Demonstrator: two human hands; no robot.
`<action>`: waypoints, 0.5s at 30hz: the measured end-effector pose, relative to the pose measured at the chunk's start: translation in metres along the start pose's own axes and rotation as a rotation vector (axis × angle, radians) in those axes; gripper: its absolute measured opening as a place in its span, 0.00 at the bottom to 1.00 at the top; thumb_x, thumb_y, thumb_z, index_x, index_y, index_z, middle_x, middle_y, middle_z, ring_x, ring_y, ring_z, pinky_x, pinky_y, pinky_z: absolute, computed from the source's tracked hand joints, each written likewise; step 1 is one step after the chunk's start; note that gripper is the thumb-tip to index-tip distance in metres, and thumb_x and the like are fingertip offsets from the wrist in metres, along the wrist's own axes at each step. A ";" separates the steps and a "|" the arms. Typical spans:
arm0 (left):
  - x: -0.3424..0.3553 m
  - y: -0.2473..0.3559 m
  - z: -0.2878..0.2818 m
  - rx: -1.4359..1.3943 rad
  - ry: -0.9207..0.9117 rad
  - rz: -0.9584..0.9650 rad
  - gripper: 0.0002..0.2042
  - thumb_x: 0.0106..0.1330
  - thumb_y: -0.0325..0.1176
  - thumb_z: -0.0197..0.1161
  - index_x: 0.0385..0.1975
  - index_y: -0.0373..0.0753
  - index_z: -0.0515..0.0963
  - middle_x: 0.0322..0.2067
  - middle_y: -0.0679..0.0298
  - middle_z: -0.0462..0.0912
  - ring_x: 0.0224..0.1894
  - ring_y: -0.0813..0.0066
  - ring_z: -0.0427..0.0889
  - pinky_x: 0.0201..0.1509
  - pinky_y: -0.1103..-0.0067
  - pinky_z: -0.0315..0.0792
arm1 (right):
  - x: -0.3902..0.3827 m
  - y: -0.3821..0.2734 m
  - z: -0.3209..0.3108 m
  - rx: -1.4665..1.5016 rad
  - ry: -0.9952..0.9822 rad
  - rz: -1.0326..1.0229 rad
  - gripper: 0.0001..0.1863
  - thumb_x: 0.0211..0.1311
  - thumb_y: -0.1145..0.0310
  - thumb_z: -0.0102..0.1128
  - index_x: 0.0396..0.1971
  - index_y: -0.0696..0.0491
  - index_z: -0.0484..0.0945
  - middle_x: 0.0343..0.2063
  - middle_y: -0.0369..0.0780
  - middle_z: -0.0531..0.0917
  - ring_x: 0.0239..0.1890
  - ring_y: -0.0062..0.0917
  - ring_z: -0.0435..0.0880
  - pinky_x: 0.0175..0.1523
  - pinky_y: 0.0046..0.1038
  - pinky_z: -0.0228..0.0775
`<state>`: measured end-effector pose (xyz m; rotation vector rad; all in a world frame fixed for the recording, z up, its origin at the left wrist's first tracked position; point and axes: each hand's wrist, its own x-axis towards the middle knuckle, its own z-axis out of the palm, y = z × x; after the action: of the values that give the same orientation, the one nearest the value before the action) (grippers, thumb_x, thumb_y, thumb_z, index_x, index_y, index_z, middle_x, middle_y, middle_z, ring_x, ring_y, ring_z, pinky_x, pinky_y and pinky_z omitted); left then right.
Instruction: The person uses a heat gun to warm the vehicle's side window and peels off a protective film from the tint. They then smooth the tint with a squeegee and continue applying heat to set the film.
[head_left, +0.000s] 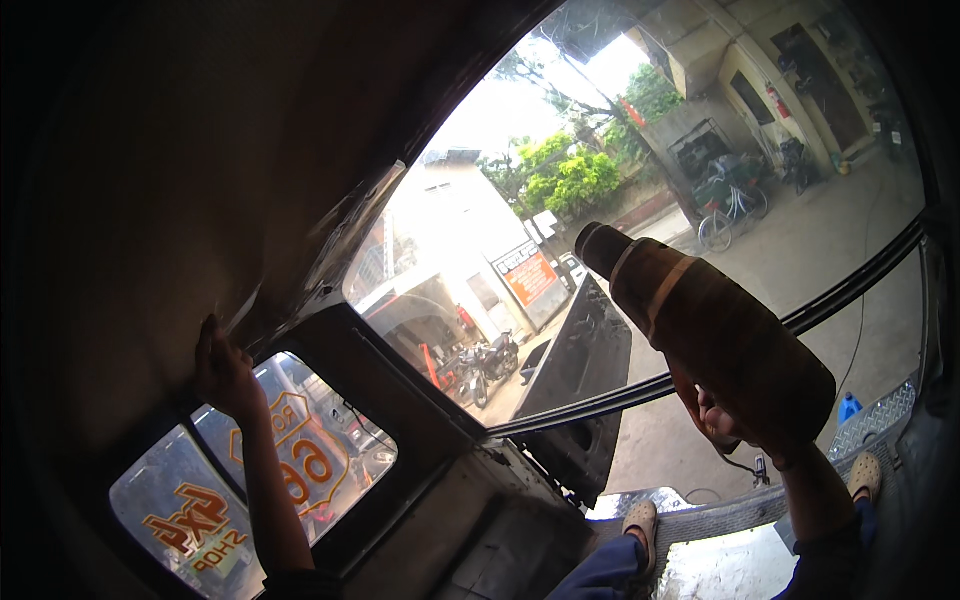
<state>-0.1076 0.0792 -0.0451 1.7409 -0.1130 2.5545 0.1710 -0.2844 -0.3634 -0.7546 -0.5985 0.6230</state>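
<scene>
Heat gun (740,345) (apparent type): nearest item, at right, held in front of the large window (680,215). Right hand (720,418): closed around the handle. Nozzle (600,250): directed up and to the left. Whether the gun is running cannot be determined.

Left hand (228,378): raised, fingers upward, at the dark lining (200,220) above the side window (320,450). Its grip cannot be determined in the shadow.

Recommended handling:
1. Keep the nozzle's line clear of the left hand.
2. Support the gun's weight with a firm wrist; its body is bulky.
3. If heat is applied, sweep evenly. Prolonged heating of one spot could scorch the lining or stress the glass.
4. Treat the shiny strip (355,210) beside the lining as likely heat-sensitive.
5. Keep both shoes (642,522) planted.

Beyond the glass: a motorcycle (490,362) and a bicycle (732,215).
</scene>
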 end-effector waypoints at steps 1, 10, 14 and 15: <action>-0.001 -0.001 0.000 0.000 0.002 -0.023 0.14 0.66 0.37 0.53 0.48 0.40 0.77 0.44 0.63 0.80 0.22 0.89 0.73 0.17 0.90 0.62 | 0.002 0.002 -0.004 0.008 -0.012 0.019 0.15 0.50 0.67 0.64 0.37 0.58 0.73 0.26 0.35 0.78 0.26 0.13 0.77 0.27 0.10 0.67; -0.006 -0.004 -0.006 -0.086 0.002 -0.075 0.16 0.65 0.41 0.56 0.47 0.40 0.77 0.31 0.70 0.78 0.18 0.90 0.61 0.18 0.90 0.56 | 0.008 0.007 -0.009 -0.091 0.085 -0.078 0.17 0.51 0.66 0.60 0.39 0.58 0.71 0.26 0.36 0.75 0.27 0.16 0.75 0.32 0.18 0.69; -0.008 -0.006 -0.006 0.024 0.048 0.037 0.16 0.65 0.41 0.54 0.46 0.39 0.77 0.19 0.72 0.70 0.16 0.90 0.58 0.17 0.90 0.54 | -0.004 -0.001 0.006 -0.405 0.149 -0.124 0.15 0.48 0.70 0.61 0.36 0.58 0.72 0.25 0.37 0.76 0.28 0.17 0.76 0.32 0.18 0.69; -0.009 -0.007 -0.007 -0.016 0.062 -0.009 0.16 0.65 0.41 0.55 0.47 0.39 0.77 0.19 0.73 0.70 0.16 0.90 0.59 0.17 0.90 0.55 | -0.009 0.001 0.011 -0.658 0.168 -0.263 0.15 0.48 0.70 0.61 0.36 0.58 0.72 0.26 0.37 0.76 0.28 0.17 0.76 0.32 0.18 0.69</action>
<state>-0.1101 0.0865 -0.0554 1.6507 -0.1226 2.5916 0.1567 -0.2857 -0.3599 -1.3026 -0.7397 0.1033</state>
